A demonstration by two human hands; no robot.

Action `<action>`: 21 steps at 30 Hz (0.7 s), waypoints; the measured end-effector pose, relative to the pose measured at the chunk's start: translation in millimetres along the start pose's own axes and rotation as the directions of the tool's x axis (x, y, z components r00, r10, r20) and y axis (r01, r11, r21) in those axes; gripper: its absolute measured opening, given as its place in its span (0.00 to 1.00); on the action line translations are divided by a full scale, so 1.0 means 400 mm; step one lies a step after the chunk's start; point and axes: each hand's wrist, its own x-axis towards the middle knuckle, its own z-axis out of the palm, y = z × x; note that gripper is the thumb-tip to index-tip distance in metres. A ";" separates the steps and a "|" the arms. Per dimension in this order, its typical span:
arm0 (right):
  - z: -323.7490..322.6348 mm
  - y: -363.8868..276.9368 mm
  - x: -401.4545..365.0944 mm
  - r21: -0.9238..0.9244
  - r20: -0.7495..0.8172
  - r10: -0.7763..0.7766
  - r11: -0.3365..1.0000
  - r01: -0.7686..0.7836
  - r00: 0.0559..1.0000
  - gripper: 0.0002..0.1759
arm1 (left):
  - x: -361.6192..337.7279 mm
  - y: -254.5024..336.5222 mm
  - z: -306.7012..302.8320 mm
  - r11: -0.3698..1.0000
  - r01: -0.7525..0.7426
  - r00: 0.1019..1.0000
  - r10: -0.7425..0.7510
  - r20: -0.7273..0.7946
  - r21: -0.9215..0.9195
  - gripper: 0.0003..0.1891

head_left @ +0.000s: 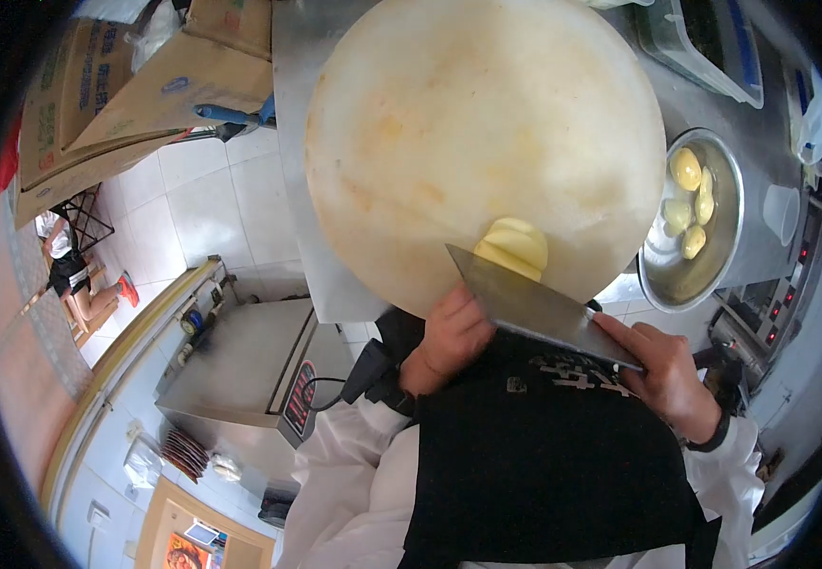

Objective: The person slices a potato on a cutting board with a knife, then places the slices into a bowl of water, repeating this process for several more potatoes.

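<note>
A large round cutting board (pixel 487 123) lies on a metal table. Near its front edge are pale yellow potato slices (pixel 517 245), overlapping one another. The broad blade of a cleaver (pixel 534 308) is tilted right in front of them and hides their lower side. My right hand (pixel 662 373) is wrapped round the cleaver's handle end. At the blade's left side, my left hand (pixel 455 332) has its fingers curled together by the board's edge; whatever they may hold is hidden behind the blade.
To the right stands a metal bowl (pixel 653 275) with several peeled potatoes. A clear plastic container (pixel 705 57) is at the top right. Cardboard boxes (pixel 145 85) and a blue-handled tool (pixel 226 114) are at the upper left. A person (pixel 74 266) sits far left.
</note>
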 end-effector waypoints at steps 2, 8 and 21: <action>-0.003 -0.017 -0.006 -0.024 0.008 0.025 0.999 -0.025 1.000 0.39 | -0.033 -0.012 0.017 0.980 0.163 0.983 -0.152 0.099 -0.113 0.14; 0.065 0.008 0.053 -0.040 -0.120 -0.016 0.999 0.012 0.993 0.37 | 0.072 0.033 -0.038 0.989 -0.121 0.990 0.126 -0.057 0.084 0.15; 0.045 -0.036 0.042 -0.019 -0.110 -0.010 1.000 0.008 0.994 0.35 | 0.065 0.031 -0.046 0.987 -0.137 0.989 0.142 -0.048 0.087 0.13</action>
